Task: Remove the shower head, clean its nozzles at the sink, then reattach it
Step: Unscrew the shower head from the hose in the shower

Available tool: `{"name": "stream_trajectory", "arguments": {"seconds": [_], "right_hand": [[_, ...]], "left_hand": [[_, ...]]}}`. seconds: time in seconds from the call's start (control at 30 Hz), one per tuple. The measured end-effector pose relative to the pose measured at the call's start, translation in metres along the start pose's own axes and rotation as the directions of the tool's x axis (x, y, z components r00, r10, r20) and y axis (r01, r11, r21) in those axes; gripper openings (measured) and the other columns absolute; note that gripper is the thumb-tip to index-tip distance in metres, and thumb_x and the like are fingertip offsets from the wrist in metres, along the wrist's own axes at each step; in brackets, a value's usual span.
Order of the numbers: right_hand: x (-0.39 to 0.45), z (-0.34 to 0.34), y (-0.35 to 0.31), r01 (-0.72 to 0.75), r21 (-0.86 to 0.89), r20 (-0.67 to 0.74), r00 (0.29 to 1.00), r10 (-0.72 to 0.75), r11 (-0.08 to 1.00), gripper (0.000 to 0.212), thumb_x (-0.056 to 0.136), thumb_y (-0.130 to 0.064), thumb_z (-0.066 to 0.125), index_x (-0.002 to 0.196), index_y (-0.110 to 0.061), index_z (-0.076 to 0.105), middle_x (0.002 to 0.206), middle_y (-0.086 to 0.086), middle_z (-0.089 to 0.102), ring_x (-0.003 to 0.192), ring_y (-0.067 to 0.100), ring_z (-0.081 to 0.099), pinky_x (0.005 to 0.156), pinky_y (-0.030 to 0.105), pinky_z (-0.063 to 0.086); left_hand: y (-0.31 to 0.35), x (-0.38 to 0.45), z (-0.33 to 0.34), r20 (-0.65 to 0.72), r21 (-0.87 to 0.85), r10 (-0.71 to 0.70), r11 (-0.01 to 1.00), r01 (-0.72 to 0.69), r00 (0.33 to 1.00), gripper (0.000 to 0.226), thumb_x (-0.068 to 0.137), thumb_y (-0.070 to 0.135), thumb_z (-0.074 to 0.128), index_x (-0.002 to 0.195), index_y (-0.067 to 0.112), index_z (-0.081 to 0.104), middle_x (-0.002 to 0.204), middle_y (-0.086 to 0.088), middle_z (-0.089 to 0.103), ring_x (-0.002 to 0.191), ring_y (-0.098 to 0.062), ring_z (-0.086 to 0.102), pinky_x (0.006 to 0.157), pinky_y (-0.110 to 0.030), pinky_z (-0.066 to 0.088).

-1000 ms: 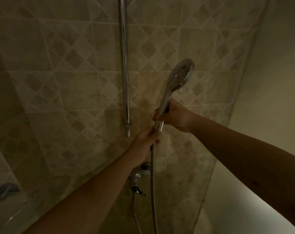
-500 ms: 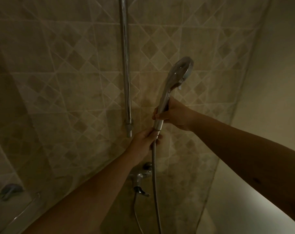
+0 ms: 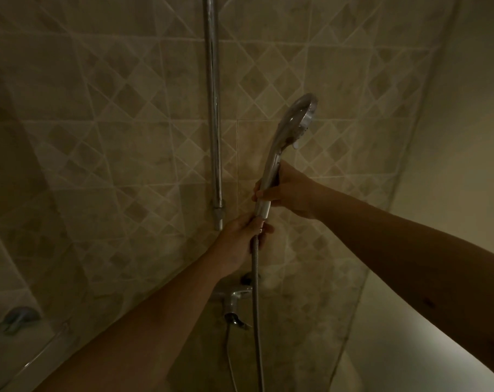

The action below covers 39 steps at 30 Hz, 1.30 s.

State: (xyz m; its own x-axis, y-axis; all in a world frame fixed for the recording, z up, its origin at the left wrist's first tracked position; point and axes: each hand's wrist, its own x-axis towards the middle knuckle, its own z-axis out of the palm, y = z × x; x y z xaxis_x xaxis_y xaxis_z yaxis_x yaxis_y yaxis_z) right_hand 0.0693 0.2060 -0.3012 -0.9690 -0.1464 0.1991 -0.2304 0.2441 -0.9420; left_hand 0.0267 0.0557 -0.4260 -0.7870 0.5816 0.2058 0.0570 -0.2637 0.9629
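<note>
A chrome shower head (image 3: 295, 123) points up and to the right in front of the tiled wall, its nozzle face turned right. My right hand (image 3: 285, 190) is closed around its handle. Just below, my left hand (image 3: 241, 236) pinches the joint where the ribbed metal hose (image 3: 256, 306) meets the handle's base. The hose hangs straight down and leaves the frame at the bottom.
A vertical chrome riser bar (image 3: 213, 108) runs down the wall left of the shower head. The mixer tap (image 3: 236, 302) sits on the wall below my hands. A glass panel edge and a metal fitting (image 3: 18, 318) show at lower left. A plain wall stands at right.
The shower head has turned slightly, so its face points more to the right. Both hands keep their grips at nearly the same place.
</note>
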Motion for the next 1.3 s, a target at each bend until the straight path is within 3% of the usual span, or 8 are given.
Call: {"name": "stream_trajectory", "arguments": {"seconds": [0.17, 0.37, 0.53, 0.7, 0.8, 0.93, 1.07, 1.3], "right_hand": [[-0.001, 0.003, 0.001, 0.002, -0.011, 0.000, 1.000, -0.002, 1.000, 0.049, 0.082, 0.012, 0.066, 0.112, -0.018, 0.043, 0.100, 0.009, 0.065, 0.101, 0.025, 0.068, 0.086, 0.039, 0.059], [-0.002, -0.001, -0.005, -0.008, -0.019, 0.031, 0.999, 0.009, 1.000, 0.054, 0.081, 0.010, 0.067, 0.115, -0.021, 0.040, 0.103, 0.010, 0.065, 0.102, 0.025, 0.068, 0.083, 0.037, 0.059], [-0.004, 0.000, -0.002, -0.010, -0.013, 0.013, 1.000, 0.011, 1.000, 0.050, 0.083, 0.014, 0.063, 0.118, -0.013, 0.039, 0.100, 0.010, 0.064, 0.096, 0.023, 0.069, 0.084, 0.038, 0.059], [-0.005, 0.001, -0.003, -0.012, 0.006, -0.011, 1.000, 0.012, 1.000, 0.051, 0.084, 0.012, 0.064, 0.125, -0.006, 0.040, 0.102, 0.010, 0.063, 0.101, 0.027, 0.067, 0.086, 0.038, 0.058], [-0.006, -0.004, -0.004, -0.003, 0.010, 0.000, 1.000, 0.003, 1.000, 0.047, 0.085, 0.011, 0.063, 0.122, -0.009, 0.041, 0.101, 0.010, 0.064, 0.099, 0.025, 0.069, 0.084, 0.038, 0.058], [-0.007, -0.006, 0.002, -0.013, 0.030, 0.021, 1.000, 0.012, 0.999, 0.044, 0.084, 0.011, 0.064, 0.116, -0.011, 0.044, 0.101, 0.010, 0.064, 0.102, 0.026, 0.068, 0.090, 0.043, 0.057], [-0.006, -0.007, 0.005, -0.015, 0.048, 0.014, 1.000, 0.015, 0.999, 0.043, 0.083, 0.010, 0.065, 0.114, -0.012, 0.045, 0.102, 0.008, 0.064, 0.100, 0.023, 0.069, 0.085, 0.038, 0.058], [-0.005, -0.009, -0.003, -0.012, -0.042, 0.031, 0.999, 0.013, 0.999, 0.044, 0.082, 0.009, 0.066, 0.111, -0.016, 0.044, 0.103, 0.010, 0.066, 0.102, 0.024, 0.069, 0.077, 0.032, 0.058]], "left_hand": [[-0.002, 0.001, 0.012, -0.127, 0.147, 0.060, 0.988, -0.041, 0.990, 0.052, 0.078, 0.029, 0.075, 0.123, 0.023, 0.051, 0.087, 0.005, 0.059, 0.079, -0.011, 0.056, 0.074, -0.031, 0.050], [-0.005, -0.004, 0.003, -0.089, 0.004, 0.014, 1.000, -0.014, 0.996, 0.016, 0.086, 0.033, 0.067, 0.095, 0.023, 0.075, 0.087, 0.002, 0.074, 0.078, -0.011, 0.064, 0.076, -0.029, 0.051], [-0.004, -0.003, 0.010, -0.038, 0.132, 0.027, 0.991, -0.022, 0.999, 0.016, 0.083, 0.044, 0.064, 0.091, 0.030, 0.067, 0.074, 0.008, 0.061, 0.067, -0.008, 0.053, 0.065, -0.029, 0.045], [-0.006, -0.004, 0.020, -0.264, 0.192, 0.130, 0.978, -0.081, 0.956, 0.045, 0.069, 0.048, 0.073, 0.096, 0.013, 0.064, 0.064, 0.010, 0.064, 0.056, -0.004, 0.056, 0.058, -0.025, 0.046], [-0.007, -0.007, 0.014, -0.156, 0.021, 0.056, 0.998, -0.054, 0.986, 0.024, 0.087, 0.042, 0.065, 0.098, 0.022, 0.073, 0.088, 0.000, 0.076, 0.066, -0.007, 0.061, 0.062, -0.021, 0.052], [-0.005, -0.008, 0.011, -0.034, 0.060, -0.002, 0.998, 0.004, 0.999, 0.019, 0.087, 0.048, 0.061, 0.089, 0.032, 0.071, 0.072, 0.006, 0.062, 0.060, -0.008, 0.049, 0.060, -0.026, 0.044], [-0.008, -0.007, 0.018, -0.227, 0.166, 0.080, 0.985, -0.043, 0.971, 0.025, 0.070, 0.046, 0.076, 0.087, 0.032, 0.065, 0.066, 0.012, 0.061, 0.059, -0.007, 0.054, 0.057, -0.026, 0.046], [-0.006, -0.009, 0.014, 0.001, -0.146, -0.036, 0.989, 0.035, 0.999, 0.022, 0.089, 0.038, 0.060, 0.102, 0.026, 0.073, 0.081, 0.001, 0.067, 0.064, -0.010, 0.051, 0.062, -0.025, 0.043]]}}
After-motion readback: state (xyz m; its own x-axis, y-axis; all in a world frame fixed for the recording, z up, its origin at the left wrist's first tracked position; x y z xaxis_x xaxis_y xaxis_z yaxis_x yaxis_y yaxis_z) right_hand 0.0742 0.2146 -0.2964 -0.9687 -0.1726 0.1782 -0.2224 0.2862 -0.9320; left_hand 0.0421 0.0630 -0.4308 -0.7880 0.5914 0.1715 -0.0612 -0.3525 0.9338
